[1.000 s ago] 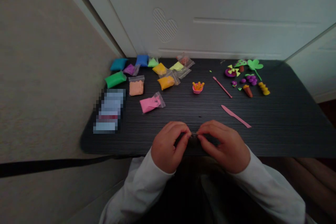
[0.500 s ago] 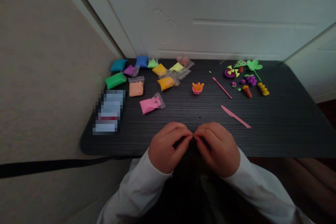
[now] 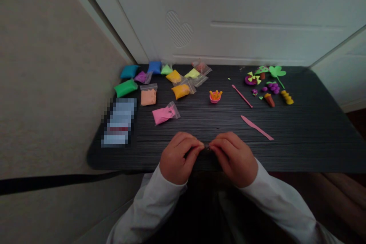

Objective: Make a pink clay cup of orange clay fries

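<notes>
At the left end of our dark counter, a pixelated panel lies below a green packet and a teal packet. Beside them sit purple, peach and blue packets, then a light green packet, with a pink packet nearer us. Two yellow-orange packets, a pale yellow packet and a reddish-brown packet follow.

At the near edge, our left hand pinches one side of a small piece, its grip narrow; the piece is too small to identify. It spans the little gap to our right hand, whose thumb and finger pinch the other side.

Beyond our hands stands a pink cup of orange sticks. Farther right lie a thin pink stick, a pink knife, a purple bowl bearing yellow pieces, a brown cone, a green flower, purple grapes and a lumpy yellow shape.
</notes>
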`<control>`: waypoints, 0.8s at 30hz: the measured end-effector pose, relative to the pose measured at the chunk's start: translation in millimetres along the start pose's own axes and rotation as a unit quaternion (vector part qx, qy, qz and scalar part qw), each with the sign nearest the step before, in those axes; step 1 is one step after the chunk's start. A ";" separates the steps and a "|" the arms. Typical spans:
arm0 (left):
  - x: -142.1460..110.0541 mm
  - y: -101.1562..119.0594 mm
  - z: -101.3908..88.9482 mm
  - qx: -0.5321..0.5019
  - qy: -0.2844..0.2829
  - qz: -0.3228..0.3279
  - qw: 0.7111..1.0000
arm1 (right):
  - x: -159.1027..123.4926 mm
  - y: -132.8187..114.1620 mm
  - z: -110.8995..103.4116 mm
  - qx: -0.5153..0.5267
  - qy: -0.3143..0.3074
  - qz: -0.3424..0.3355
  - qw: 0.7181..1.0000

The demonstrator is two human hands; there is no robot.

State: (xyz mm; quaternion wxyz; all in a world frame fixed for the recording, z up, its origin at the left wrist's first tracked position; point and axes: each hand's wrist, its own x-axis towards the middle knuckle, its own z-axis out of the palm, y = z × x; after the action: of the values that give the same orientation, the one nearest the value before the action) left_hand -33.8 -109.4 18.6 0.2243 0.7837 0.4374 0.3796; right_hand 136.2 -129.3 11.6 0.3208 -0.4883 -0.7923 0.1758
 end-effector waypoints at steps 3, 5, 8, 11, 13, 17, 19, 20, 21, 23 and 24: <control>-0.6 -2.2 0.9 -0.013 0.003 -0.004 1.000 | 0.1 0.6 3.3 -0.003 0.019 0.004 1.000; -1.1 -4.0 -1.0 -0.014 0.003 -0.018 1.000 | -1.1 0.8 2.8 0.003 0.032 0.002 0.999; -1.4 -6.4 -6.9 -0.025 -0.002 -0.030 0.999 | -3.9 0.0 -2.2 0.027 0.041 -0.006 0.999; -0.6 -6.1 -12.5 -0.050 -0.020 -0.007 0.999 | -5.6 -2.3 -8.4 0.047 0.040 -0.003 0.998; 0.3 -3.4 -14.8 -0.053 -0.027 -0.001 0.998 | -6.0 -3.7 -10.7 0.059 0.035 0.005 0.998; 1.0 5.8 -16.0 -0.048 -0.042 0.010 0.998 | -7.2 -4.9 -9.4 0.061 0.018 -0.001 0.998; 0.0 10.3 -15.1 -0.045 -0.053 0.027 0.997 | -8.3 -5.4 -7.3 0.060 0.019 -0.010 0.998; -0.8 12.1 -14.3 -0.042 -0.056 0.035 0.997 | -8.8 -5.8 -6.5 0.063 0.022 -0.011 0.998; -1.6 13.5 -13.4 -0.039 -0.055 0.040 0.997 | -9.2 -6.4 -5.9 0.065 0.026 -0.010 0.997; -3.1 15.3 -11.7 -0.031 -0.052 0.045 0.997 | -9.6 -8.1 -5.7 0.063 0.030 -0.010 0.998; -3.5 15.9 -11.0 -0.028 -0.052 0.047 0.997 | -9.6 -9.1 -6.0 0.057 0.031 -0.011 0.998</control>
State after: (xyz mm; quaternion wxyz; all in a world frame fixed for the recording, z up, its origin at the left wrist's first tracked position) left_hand -35.4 -120.4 34.7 0.2511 0.8154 0.3772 0.3604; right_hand 137.3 -142.2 18.1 0.3742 -0.4653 -0.7764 0.2019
